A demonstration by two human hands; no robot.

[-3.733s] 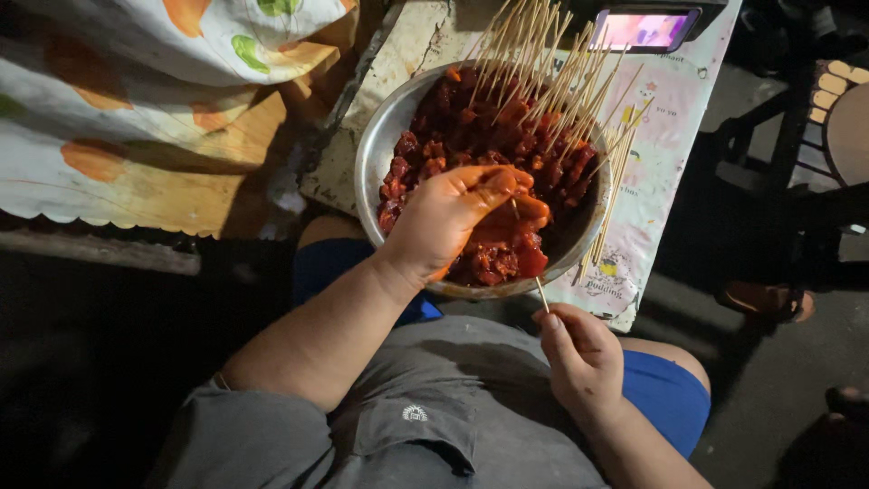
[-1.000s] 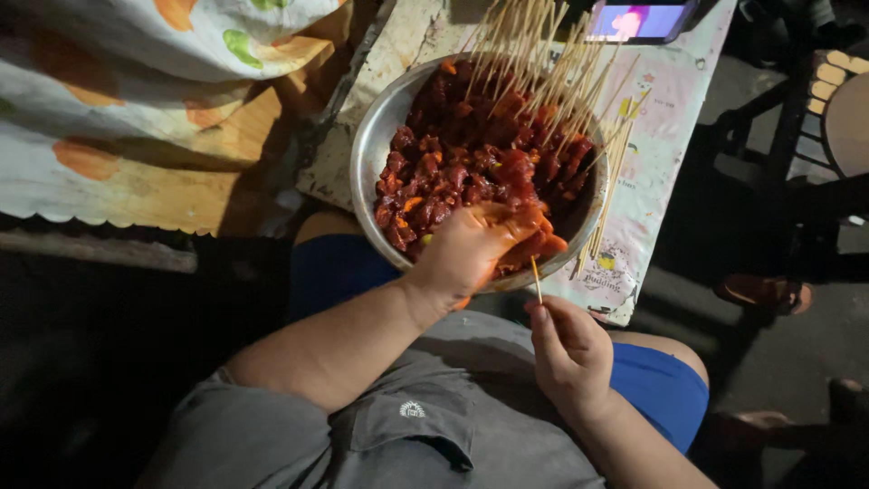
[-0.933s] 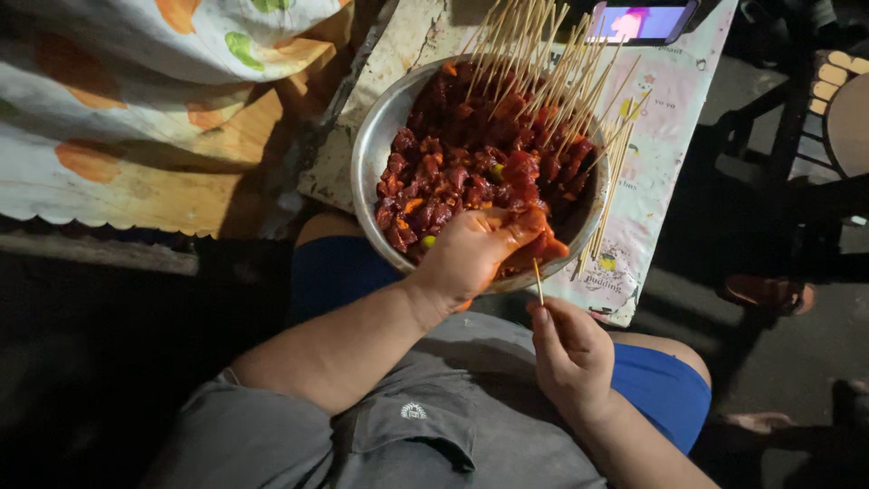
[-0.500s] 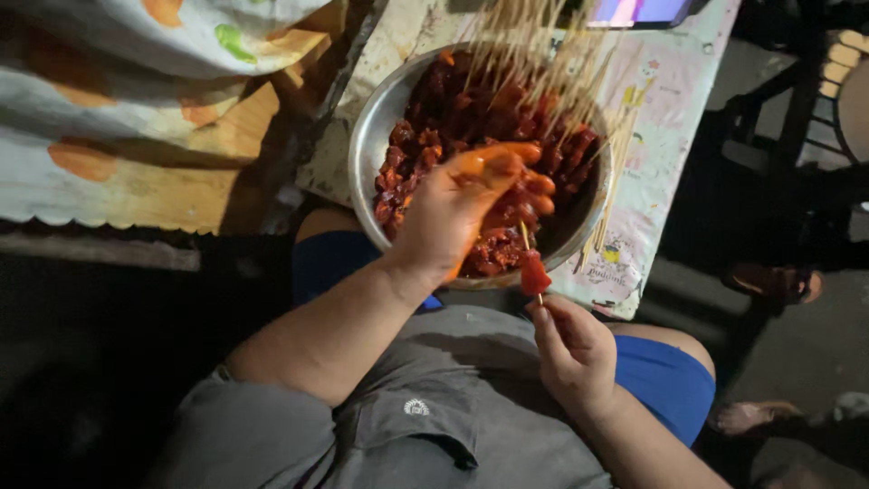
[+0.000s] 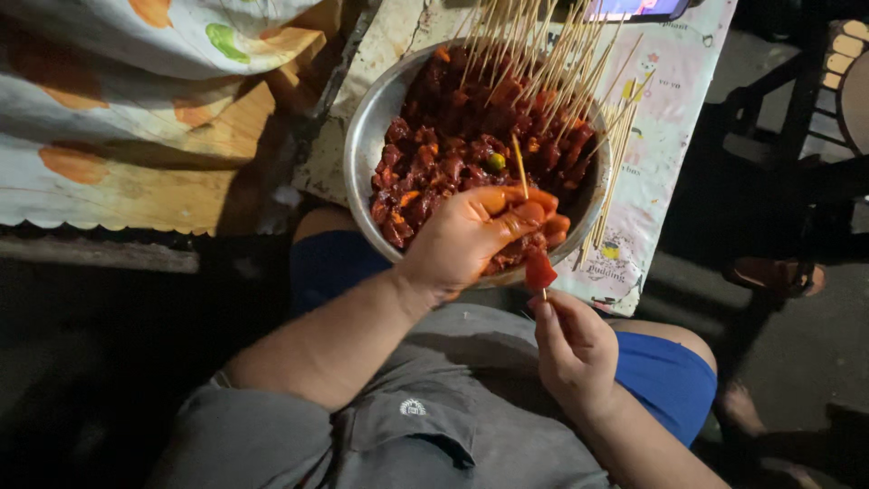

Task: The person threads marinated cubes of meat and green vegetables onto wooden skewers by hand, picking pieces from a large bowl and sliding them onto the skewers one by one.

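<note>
Dim table, metal bowl (image 5: 362,145); skewer (image 5: 525,181) upright, right hand (image 5: 575,349) fingers pinching base, left hand (image 5: 466,235) fingers gripping meat (image 5: 540,269).

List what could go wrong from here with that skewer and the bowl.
1. The skewer has its tip beside the left hand fingers; a slip might prick them.
2. The meat piece looks slick with marinade and may slide off.
3. The metal bowl overhangs the table edge and could tip.

Seen from above: a left hand (image 5: 471,237) reaches into a metal bowl (image 5: 367,136) of red marinated meat (image 5: 444,158); the right hand (image 5: 575,349) pinches a skewer (image 5: 520,172) bearing one piece (image 5: 540,269).
</note>
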